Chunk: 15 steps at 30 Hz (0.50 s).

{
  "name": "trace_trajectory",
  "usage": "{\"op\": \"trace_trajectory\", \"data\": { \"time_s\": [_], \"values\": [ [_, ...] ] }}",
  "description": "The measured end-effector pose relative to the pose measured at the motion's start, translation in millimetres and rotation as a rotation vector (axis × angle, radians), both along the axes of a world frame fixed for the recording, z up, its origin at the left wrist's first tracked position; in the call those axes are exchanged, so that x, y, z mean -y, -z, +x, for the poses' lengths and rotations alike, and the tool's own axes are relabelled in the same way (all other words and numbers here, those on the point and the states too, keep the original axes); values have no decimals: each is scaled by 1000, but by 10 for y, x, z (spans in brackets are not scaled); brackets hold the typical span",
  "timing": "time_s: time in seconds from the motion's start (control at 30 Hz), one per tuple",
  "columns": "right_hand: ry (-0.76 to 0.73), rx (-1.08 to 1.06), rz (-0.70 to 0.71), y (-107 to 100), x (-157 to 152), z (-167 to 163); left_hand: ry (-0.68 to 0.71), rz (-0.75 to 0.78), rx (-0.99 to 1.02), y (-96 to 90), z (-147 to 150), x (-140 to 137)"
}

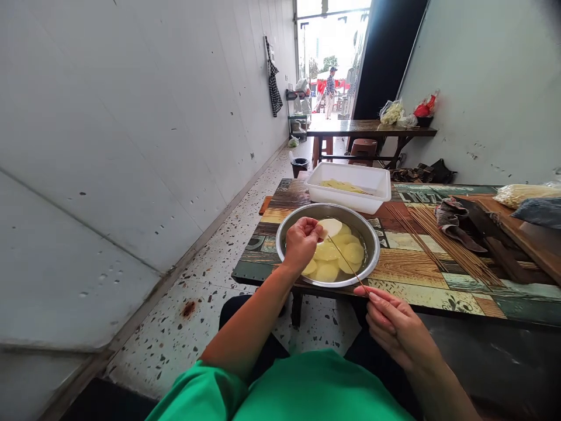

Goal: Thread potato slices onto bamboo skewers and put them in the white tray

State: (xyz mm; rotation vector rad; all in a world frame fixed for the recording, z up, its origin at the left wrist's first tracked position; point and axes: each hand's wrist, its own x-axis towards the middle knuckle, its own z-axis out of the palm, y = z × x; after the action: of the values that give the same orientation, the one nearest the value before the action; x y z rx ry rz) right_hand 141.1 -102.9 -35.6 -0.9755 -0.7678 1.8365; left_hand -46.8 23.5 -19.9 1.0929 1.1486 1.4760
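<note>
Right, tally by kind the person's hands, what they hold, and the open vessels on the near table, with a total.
Left hand and right hand: 2
Potato slice held: 1
Thin skewer held: 1
Round metal basin: 1
White plastic tub: 1
Total: 6

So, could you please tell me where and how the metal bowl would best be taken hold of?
I'd grip the metal bowl by its rim at two opposite points, coming from left and right. The round rim offers an edge on both sides, while the white tub crowds the far side. Pale slices sit in liquid, so keeping it level seems wise.
</note>
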Motion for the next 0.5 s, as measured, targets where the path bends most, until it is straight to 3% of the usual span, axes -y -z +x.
{"op": "trace_trajectory", "data": {
  "time_s": [0.1, 0.17, 0.37, 0.5],
  "values": [
    [-5, -53, 2, 65, -31, -11, -2, -55, 84, -43, -1, 3],
    [39, 88, 74, 158, -50, -34, -4, -84, 122, -79, 2, 11],
    [327, 819, 621, 336, -44, -75, -22, -100, 137, -142, 42, 47],
    [390, 966, 767, 307, -27, -24, -44, -193, 231, -148, 44, 41]
  ]
}}
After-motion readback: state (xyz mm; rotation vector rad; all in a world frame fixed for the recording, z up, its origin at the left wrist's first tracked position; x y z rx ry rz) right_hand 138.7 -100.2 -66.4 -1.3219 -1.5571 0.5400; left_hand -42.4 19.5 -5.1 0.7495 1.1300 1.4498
